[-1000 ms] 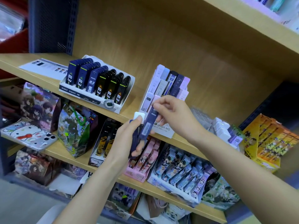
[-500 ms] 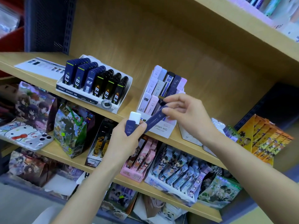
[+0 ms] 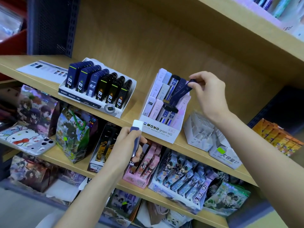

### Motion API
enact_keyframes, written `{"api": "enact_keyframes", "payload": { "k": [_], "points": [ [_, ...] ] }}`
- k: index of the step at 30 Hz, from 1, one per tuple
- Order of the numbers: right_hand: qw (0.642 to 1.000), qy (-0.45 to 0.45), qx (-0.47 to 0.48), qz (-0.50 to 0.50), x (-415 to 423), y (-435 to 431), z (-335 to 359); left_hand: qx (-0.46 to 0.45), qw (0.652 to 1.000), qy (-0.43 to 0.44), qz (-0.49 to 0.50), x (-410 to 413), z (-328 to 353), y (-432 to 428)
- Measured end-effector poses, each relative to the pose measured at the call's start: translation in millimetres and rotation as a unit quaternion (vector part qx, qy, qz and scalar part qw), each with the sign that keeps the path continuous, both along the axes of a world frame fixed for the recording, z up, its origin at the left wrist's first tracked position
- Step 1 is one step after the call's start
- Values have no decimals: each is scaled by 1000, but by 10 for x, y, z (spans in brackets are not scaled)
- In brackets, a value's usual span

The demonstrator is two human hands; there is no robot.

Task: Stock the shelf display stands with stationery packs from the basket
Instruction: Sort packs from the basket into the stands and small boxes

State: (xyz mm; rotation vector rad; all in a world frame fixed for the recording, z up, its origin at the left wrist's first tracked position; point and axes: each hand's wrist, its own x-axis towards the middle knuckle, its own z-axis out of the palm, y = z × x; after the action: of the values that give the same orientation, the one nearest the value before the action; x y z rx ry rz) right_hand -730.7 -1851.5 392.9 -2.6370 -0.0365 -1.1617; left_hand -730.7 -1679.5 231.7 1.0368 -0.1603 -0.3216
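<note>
A white MONO display stand (image 3: 162, 131) sits on the middle shelf, holding several pencil-lead packs in lilac, pink, black and navy. My right hand (image 3: 208, 92) pinches the top end of a navy lead pack (image 3: 181, 92), which slants down into the back right rows of the stand. Below the stand's front, my left hand (image 3: 126, 145) grips more navy packs (image 3: 136, 139), one with a white cap showing above my fingers. The basket is out of view.
To the left stands a white stand of dark blue and black lead cases (image 3: 98, 87). White boxes (image 3: 207, 139) sit right of the MONO stand, orange boxes (image 3: 278, 137) farther right. The lower shelf (image 3: 54, 155) carries gift bags, a phone case and character stationery stands.
My right hand has carried one navy pack up and to the right, from my left hand to the back of the MONO stand. My left hand has stayed below the stand with its packs.
</note>
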Motion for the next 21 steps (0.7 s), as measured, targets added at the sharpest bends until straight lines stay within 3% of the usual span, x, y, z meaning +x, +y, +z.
{"api": "enact_keyframes", "payload": {
  "k": [6, 21],
  "points": [
    [993, 119, -25, -7, 139, -50, -47, 14, 999, 18, -24, 35, -13, -11],
    [978, 200, -55, -2, 274, -76, 222, 31, 999, -24, 24, -90, 45, 50]
  ]
}}
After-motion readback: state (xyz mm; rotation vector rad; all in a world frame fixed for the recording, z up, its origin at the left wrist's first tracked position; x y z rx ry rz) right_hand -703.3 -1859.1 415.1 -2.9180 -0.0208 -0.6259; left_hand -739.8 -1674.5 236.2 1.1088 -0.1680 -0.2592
